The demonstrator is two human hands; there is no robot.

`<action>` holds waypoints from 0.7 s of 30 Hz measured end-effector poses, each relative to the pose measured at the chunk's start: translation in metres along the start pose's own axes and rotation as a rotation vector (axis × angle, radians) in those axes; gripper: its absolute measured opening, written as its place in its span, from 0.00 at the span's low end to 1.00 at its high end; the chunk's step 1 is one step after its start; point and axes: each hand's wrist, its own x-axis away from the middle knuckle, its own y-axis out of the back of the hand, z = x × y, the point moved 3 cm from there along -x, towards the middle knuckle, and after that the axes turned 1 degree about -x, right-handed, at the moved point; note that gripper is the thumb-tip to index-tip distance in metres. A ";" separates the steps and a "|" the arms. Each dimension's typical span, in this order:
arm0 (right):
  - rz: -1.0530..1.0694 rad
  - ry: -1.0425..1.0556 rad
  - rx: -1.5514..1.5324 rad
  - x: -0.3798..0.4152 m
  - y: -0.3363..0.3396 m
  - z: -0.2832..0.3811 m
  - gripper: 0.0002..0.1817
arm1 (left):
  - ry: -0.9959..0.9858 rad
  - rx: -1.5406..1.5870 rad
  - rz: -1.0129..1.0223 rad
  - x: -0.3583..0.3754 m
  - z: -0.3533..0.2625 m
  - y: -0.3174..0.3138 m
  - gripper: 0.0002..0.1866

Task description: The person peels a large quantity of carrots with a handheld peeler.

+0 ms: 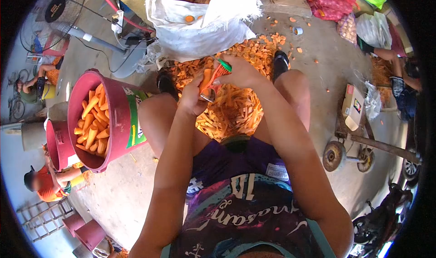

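Note:
My left hand [194, 96] is closed around a carrot [207, 76], which points up and away from me. Closed on a peeler, my right hand [240, 74] meets the left above the floor between my knees. The peeler [225, 67] has a green end and an orange handle, and its metal head lies against the lower part of the carrot. Beneath both hands a heap of carrot peels [231, 117] spreads between my legs. Cut carrot pieces [254, 53] lie scattered beyond it.
At my left stands a red tub [113, 121] holding peeled carrots [93, 131]. A white sack [200, 35] of unpeeled carrots is in front. A fan [56, 10], a wheeled cart [359, 135] and red net bags [329, 1] stand around. Other people sit at both sides.

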 end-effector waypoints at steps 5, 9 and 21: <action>-0.033 -0.039 0.016 0.002 0.008 0.004 0.35 | 0.007 -0.028 -0.033 0.005 -0.002 -0.012 0.22; -0.172 -0.145 0.110 -0.016 0.026 -0.028 0.39 | 0.008 -0.107 -0.017 0.007 -0.005 -0.006 0.22; -0.122 -0.138 0.096 -0.008 0.025 -0.004 0.36 | -0.002 -0.061 -0.075 -0.004 -0.001 0.025 0.20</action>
